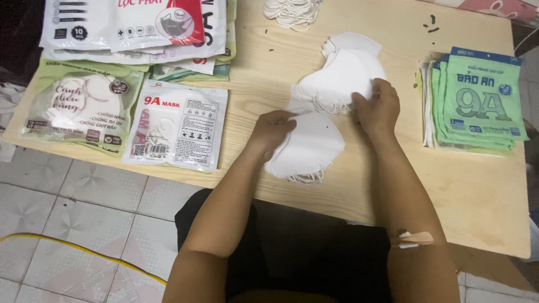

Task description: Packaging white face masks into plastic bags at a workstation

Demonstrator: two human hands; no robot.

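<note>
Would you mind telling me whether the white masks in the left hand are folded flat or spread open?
Folded flat: the white masks in the left hand form a thin curved stack, ear loops dangling from the lower edge.

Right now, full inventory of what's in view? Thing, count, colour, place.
loose masks: a pile, white, table centre, under the right hand
held masks: a small stack, white, near table edge, in the left hand
ear-loop bundle: one heap, white, top edge of table
green packets: a stack, count unclear, green and blue, table right
filled mask packs: two in front, clear with white and green print, table left
more packs: a layered stack, white, red and black, top left
table: one, light wood
floor tiles: pale grey, lower left
yellow cord: one, on the floor
left hand: fingers closed on held masks
right hand: fingers on loose masks
</note>
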